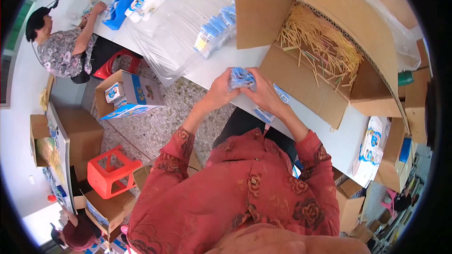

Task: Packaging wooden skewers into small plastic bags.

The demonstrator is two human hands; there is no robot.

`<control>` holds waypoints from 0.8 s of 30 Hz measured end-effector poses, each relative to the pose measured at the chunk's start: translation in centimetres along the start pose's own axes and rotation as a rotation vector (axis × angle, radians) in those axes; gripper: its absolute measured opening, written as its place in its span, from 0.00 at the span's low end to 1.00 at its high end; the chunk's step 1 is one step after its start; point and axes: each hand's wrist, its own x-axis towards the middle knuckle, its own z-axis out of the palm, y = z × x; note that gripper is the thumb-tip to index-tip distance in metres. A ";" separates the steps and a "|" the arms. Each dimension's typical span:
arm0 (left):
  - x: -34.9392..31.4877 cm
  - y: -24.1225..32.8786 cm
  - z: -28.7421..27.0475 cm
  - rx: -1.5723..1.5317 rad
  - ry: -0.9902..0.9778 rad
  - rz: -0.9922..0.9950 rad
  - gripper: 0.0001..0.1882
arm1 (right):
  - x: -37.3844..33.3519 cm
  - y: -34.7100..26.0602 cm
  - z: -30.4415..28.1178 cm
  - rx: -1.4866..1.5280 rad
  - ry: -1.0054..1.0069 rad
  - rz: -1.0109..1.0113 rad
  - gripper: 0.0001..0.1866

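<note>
Left hand [222,88], right hand [264,93] curled round blue-white bundle [242,78], by near table [346,146] edge; uneven squeeze could drop it floorward.

Packing workshop, small-scale by the look: long white worktable [346,146] with clear plastic sheeting [162,42], piles of blue-and-white packets [216,26] and a big open carton [301,84] heaped with thin yellow sticks [320,37]. Printed box [146,89] on speckled floor [174,108], brown cartons [77,129] all round, red plastic stool [110,171] — plus a co-worker [63,51] seated at the table, hands on goods, and another person [80,233] among boxes, lower left.
</note>
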 end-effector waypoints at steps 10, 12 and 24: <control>1.5 10.3 -12.1 -0.059 0.059 0.077 0.23 | -0.9 -5.7 -4.5 0.410 0.102 -0.080 0.34; 3.9 9.2 -15.4 -0.137 0.065 0.067 0.24 | -1.5 -5.0 -5.0 0.381 0.128 -0.079 0.31; 9.2 -0.7 -16.2 0.345 -0.272 -0.377 0.31 | -7.9 1.5 -6.3 0.261 0.085 0.162 0.14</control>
